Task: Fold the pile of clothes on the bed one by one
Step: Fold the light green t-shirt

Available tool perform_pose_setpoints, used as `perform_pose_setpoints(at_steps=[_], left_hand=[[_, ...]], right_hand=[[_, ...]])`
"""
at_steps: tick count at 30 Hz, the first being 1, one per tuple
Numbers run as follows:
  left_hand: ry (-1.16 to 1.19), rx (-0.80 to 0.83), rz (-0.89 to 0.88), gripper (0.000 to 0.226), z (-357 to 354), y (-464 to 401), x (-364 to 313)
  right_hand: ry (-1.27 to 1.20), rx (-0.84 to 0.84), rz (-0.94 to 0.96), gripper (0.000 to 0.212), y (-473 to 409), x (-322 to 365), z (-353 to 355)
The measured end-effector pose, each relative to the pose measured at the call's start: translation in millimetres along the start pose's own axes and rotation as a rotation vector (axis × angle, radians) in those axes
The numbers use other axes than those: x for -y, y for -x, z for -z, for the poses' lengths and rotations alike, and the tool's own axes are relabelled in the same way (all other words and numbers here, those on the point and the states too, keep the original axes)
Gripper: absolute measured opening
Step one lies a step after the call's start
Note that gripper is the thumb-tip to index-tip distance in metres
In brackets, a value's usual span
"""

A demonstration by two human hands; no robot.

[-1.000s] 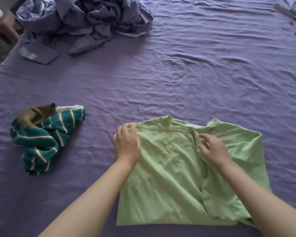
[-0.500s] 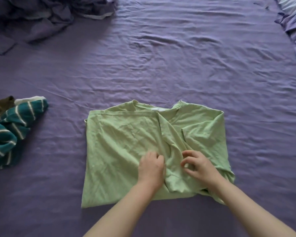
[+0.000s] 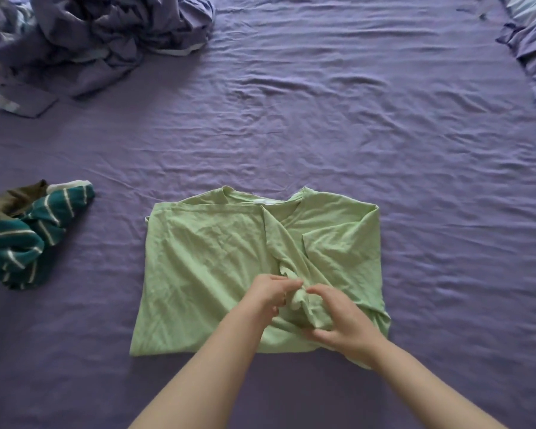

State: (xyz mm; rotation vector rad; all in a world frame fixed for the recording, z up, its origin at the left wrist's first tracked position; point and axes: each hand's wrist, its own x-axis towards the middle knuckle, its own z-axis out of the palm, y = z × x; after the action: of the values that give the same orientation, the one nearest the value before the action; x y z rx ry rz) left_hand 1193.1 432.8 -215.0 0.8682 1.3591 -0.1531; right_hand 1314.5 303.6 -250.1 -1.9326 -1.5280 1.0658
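Bunching a ridge of fabric between them, the left hand (image 3: 268,294) and the right hand (image 3: 342,322) both pinch the green T-shirt (image 3: 205,267) at its middle seam of overlap, fingers curled into the cloth. The shirt lies at the near centre of the bed, collar toward twelve o'clock, its sides already turned inward. It looks light, limp and crease-prone, so I'd say it will sag and slide unless taken by hems or folded edges, not the slack middle. The purple sheet (image 3: 353,119) beneath is soft and wrinkled, likely to drag with the cloth. A striped teal garment (image 3: 28,239) sits crumpled at nine o'clock; a heap of purple bedding (image 3: 106,35) lies at eleven, a pillow edge (image 3: 532,41) at two.
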Motion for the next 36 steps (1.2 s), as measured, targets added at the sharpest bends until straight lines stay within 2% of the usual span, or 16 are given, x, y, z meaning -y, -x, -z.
perform_pose_setpoints(at_steps=[2,4,7,8,13,16,18,20,22,25,28,32,34,36], left_hand=[[0.037,0.041,-0.06,0.011,-10.1,1.2,-14.6],[0.074,0.078,-0.131,0.013,-20.2,-1.4,-28.2],[0.076,0.169,-0.214,0.024,-32.1,-12.2,-44.0],[0.038,0.154,-0.244,0.026,-35.5,-16.8,-47.5],[-0.539,-0.32,-0.597,0.027,-32.2,-51.4,-51.9],[-0.928,-0.407,-0.729,0.036,-21.3,-75.2,-54.9],[-1.048,-0.413,-0.762,0.046,-19.4,-89.6,-63.2],[-1.08,-0.367,-0.737,0.055,-22.4,-101.6,-74.3],[-1.103,-0.302,-0.67,0.055,-27.2,-110.2,-84.1],[-1.153,-0.338,-0.596,0.038,-31.9,-117.4,-90.9],[-1.167,-0.402,-0.562,0.021,-30.2,-116.8,-95.6],[-1.023,-0.41,-0.736,0.02,-18.8,-110.5,-105.7],[-0.922,-0.443,-0.82,0.015,-12.9,-107.6,-112.9],[-0.884,-0.43,-0.827,0.013,-12.1,-110.0,-118.5]], right_hand=[[-0.215,-0.223,-0.116,0.04,1.6,1.8,5.3],[-0.428,-0.407,-0.233,0.026,-5.4,1.4,17.4],[-0.609,-0.593,-0.308,0.021,-26.9,-10.0,48.5],[-0.62,-0.628,-0.325,0.021,-35.7,-16.8,60.9],[-0.451,-0.684,-0.461,0.011,-73.1,-65.0,111.3],[-0.356,-0.71,-0.549,0.016,-85.5,-85.9,116.0],[-0.311,-0.726,-0.578,0.019,-92.0,-93.5,112.6],[-0.277,-0.724,-0.596,0.02,-95.7,-96.9,107.2],[-0.298,-0.713,-0.622,0.02,-97.8,-97.7,102.7],[-0.316,-0.678,-0.631,0.021,-98.5,-97.7,101.4],[-0.232,-0.721,-0.542,0.01,-94.5,-96.3,106.2],[-0.158,-0.801,-0.371,0.011,-85.6,-91.3,108.7],[-0.141,-0.802,-0.344,0.012,-87.8,-92.7,110.4],[-0.138,-0.774,-0.374,0.014,-94.9,-96.2,112.9]])
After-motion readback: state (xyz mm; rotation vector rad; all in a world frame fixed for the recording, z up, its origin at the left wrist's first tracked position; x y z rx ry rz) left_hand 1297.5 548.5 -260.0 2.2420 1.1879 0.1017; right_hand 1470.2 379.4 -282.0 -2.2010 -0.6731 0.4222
